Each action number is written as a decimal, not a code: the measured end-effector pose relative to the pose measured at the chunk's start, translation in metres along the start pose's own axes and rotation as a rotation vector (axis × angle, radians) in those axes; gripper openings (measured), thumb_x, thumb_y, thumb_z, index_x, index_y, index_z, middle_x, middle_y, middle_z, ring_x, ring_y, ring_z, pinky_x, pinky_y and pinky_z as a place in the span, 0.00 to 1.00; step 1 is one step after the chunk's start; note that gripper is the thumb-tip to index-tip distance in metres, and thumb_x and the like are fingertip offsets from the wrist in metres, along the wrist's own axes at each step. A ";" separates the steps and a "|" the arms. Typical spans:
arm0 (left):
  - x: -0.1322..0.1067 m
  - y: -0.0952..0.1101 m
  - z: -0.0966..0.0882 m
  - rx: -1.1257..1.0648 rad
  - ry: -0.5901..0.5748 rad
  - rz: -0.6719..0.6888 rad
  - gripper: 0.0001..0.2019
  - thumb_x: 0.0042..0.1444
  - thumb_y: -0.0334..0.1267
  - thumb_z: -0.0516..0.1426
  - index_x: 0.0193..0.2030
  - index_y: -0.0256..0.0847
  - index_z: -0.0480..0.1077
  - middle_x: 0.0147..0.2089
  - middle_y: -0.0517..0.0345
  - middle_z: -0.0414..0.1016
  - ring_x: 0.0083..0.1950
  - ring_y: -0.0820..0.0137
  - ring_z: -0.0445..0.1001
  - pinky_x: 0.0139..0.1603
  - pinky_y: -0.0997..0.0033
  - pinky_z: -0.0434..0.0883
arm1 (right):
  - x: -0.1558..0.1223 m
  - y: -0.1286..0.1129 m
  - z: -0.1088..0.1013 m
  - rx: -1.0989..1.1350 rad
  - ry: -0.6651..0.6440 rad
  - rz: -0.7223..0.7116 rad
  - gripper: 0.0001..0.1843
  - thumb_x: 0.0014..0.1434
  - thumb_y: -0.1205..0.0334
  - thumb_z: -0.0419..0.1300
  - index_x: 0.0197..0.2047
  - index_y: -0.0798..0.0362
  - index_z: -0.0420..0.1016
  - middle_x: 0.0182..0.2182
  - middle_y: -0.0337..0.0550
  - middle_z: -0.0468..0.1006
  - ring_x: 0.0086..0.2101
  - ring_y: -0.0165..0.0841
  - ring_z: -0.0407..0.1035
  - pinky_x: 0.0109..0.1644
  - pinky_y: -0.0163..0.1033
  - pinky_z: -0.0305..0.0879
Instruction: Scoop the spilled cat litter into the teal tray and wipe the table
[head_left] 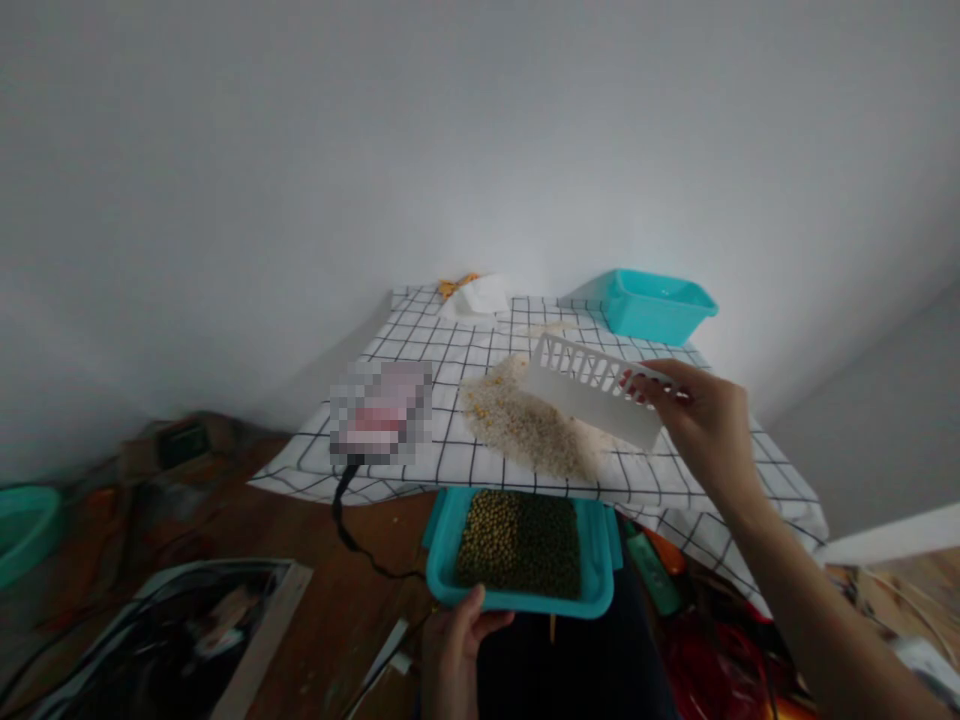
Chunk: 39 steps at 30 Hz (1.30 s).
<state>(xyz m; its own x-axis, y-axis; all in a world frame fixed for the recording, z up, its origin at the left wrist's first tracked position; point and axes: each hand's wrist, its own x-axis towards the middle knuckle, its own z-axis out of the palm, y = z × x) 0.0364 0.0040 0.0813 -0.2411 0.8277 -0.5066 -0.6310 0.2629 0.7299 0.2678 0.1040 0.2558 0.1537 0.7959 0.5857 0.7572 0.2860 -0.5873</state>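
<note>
My right hand (701, 415) grips the slotted side of a white plastic basket (592, 400), tilted above the table. Below and left of the basket, a pale heap of grain (525, 425) with a few yellow bits lies spread on the checked cloth. At the table's front edge, my left hand (461, 640) holds the near rim of a turquoise plastic tray (517, 600), thumb on top. Yellowish beans (487, 530) fill the tray's left part and dark green beans (551, 550) its right part. The basket's inside is mostly hidden from me.
A turquoise bin (652, 310) stands at the table's back right. White paper or cloth (484, 297) and something orange (457, 284) lie at the back. A blurred-out object (382, 410) with a black cord (341, 510) sits on the left. A picture frame (262, 630) is on the floor.
</note>
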 end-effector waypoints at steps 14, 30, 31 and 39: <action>0.009 0.005 0.005 0.050 -0.122 -0.003 0.15 0.32 0.39 0.73 0.23 0.34 0.75 0.19 0.55 0.80 0.20 0.63 0.79 0.21 0.67 0.79 | -0.024 -0.018 -0.003 -0.033 -0.116 -0.058 0.12 0.61 0.54 0.60 0.39 0.50 0.83 0.33 0.43 0.85 0.27 0.37 0.76 0.30 0.39 0.69; 0.018 0.004 -0.003 0.078 -0.149 -0.008 0.15 0.33 0.41 0.73 0.24 0.35 0.75 0.20 0.54 0.80 0.21 0.63 0.79 0.22 0.66 0.79 | -0.039 -0.013 -0.006 0.025 -0.107 -0.005 0.12 0.62 0.53 0.62 0.39 0.50 0.84 0.32 0.42 0.85 0.26 0.35 0.76 0.30 0.37 0.69; 0.018 0.004 -0.004 0.075 -0.152 -0.018 0.15 0.33 0.41 0.73 0.25 0.35 0.75 0.20 0.55 0.80 0.21 0.62 0.79 0.22 0.66 0.78 | -0.039 -0.013 -0.007 0.020 -0.104 -0.001 0.12 0.61 0.53 0.61 0.39 0.50 0.84 0.32 0.42 0.85 0.26 0.35 0.76 0.30 0.37 0.69; 0.015 0.006 -0.004 0.053 -0.157 -0.043 0.16 0.33 0.40 0.73 0.27 0.35 0.76 0.20 0.54 0.80 0.22 0.61 0.80 0.24 0.65 0.79 | -0.044 -0.010 -0.007 0.001 -0.142 -0.023 0.11 0.62 0.56 0.61 0.39 0.48 0.84 0.32 0.41 0.85 0.26 0.34 0.75 0.30 0.37 0.69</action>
<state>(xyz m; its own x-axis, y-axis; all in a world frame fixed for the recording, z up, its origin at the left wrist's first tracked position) 0.0262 0.0156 0.0760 -0.0939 0.8813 -0.4631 -0.5978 0.3220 0.7341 0.2577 0.0626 0.2404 0.0450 0.8566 0.5140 0.7591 0.3052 -0.5750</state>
